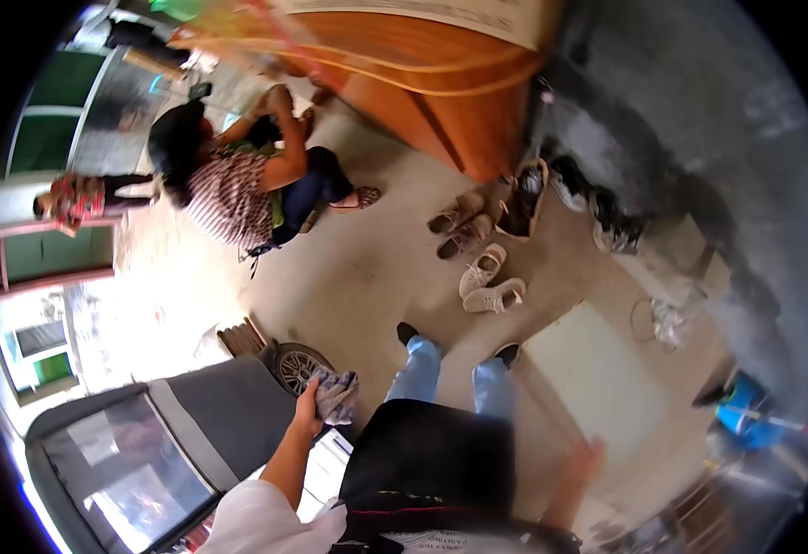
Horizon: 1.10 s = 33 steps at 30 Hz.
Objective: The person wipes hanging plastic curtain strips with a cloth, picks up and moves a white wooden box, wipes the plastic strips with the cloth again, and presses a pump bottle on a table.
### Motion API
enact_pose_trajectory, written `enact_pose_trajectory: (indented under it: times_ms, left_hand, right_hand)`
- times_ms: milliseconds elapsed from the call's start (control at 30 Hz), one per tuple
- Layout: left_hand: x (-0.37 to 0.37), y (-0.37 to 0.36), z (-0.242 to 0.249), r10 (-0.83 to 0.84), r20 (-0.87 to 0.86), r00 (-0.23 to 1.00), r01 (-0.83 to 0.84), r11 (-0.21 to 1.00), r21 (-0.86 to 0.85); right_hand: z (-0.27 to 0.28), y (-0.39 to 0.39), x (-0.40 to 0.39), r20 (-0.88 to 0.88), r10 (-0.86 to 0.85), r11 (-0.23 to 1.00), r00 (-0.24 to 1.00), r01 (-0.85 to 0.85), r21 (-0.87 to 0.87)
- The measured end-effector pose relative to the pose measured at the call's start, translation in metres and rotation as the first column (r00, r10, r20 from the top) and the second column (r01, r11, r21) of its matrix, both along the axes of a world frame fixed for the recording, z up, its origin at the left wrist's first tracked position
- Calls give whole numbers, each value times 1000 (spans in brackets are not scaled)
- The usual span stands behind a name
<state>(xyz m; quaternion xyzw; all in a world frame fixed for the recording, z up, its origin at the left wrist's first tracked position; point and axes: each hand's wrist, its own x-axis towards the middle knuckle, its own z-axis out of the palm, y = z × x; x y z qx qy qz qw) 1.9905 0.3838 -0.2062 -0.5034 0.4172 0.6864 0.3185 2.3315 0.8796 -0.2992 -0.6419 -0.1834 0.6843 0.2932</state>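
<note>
A crumpled grey cloth (337, 395) is bunched in my left hand (307, 412), whose fingers are closed on it. That arm reaches out beside the wheel of a grey covered vehicle (215, 411). My right hand (586, 454) hangs low on the other side, over the edge of a pale flat board (593, 369) on the floor. It is smeared by motion, so its fingers cannot be made out. Between my arms, a black apron (427, 457) covers my front above light blue trouser legs.
Two pairs of shoes (492, 282) lie on the concrete floor ahead, near an open box (522, 198). An orange wooden piece of furniture (441, 83) stands beyond. A person (238, 189) crouches at left; another person (81, 197) stands farther off. A blue container (746, 413) sits at right.
</note>
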Motion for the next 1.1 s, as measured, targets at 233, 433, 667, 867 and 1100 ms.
enact_pose_trajectory:
  times_ms: [233,433,667,867,1100]
  left_hand:
    - [-23,-11,16,79,-177,981,-81,997,-7]
    - [-44,-70,59,-177,-338,924,132,979,-154]
    - [-47,-184,81,-75,-381,922,16,988,-154]
    - [-61,-262,67,503,-328,800,-385,849,362]
    - [-150,-335,82,635,-340,694,-552,772,315]
  right_hand:
    - [187,-68,-84,-41,249,961,968,-252,-118]
    - [253,-172,-193,-32,771,635,636,-771,-52]
    - [250,-267,-328,-18,995,101,101,-945,311]
    - [302,-386,-466,286,888,-455,-360,-599,659]
    - [388,-543,-627,186,674,-545,-715,-311,779]
